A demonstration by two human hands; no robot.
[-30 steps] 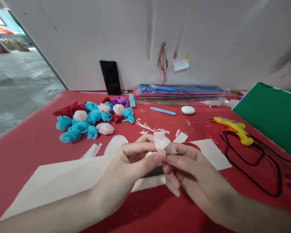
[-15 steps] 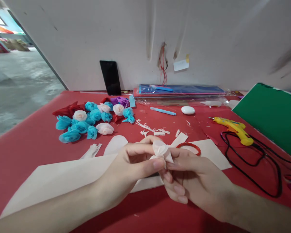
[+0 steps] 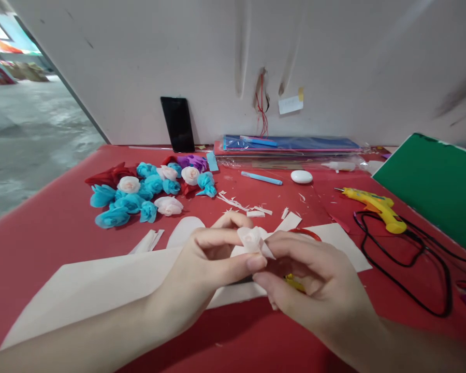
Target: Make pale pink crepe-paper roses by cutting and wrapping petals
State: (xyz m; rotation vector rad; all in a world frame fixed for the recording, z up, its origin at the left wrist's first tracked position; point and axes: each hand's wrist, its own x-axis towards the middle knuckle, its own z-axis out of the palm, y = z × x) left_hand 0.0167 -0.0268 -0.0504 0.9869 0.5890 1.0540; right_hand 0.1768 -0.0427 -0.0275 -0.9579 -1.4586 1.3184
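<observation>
A small pale pink paper flower point(image 3: 252, 239) is pinched between the thumb and index finger of my left hand point(image 3: 202, 264), above the sheet. My right hand point(image 3: 314, 280) is at the flower's right side, its index finger against an outer petal and its thumb lower, close to the left thumb. Both hands are curled, and the flower's base is hidden behind the fingers. Beneath them lies a long pale paper sheet point(image 3: 112, 285). Part of a red ring-shaped handle point(image 3: 308, 233) shows behind my right hand, and a small yellow item point(image 3: 294, 282) peeks out under it.
Several blue paper flowers point(image 3: 128, 203), with white, red and purple ones, lie at left. Paper scraps point(image 3: 236, 203), a light-blue pen point(image 3: 261, 178) and a white oval object point(image 3: 302, 176) lie beyond my hands. A yellow glue gun point(image 3: 373, 207) with black cord and a green board point(image 3: 438, 186) are right.
My right hand has turned and its thumb now shows in front, with the fingers less stretched beneath the flower. The flower has shifted slightly left, still in my left hand.
</observation>
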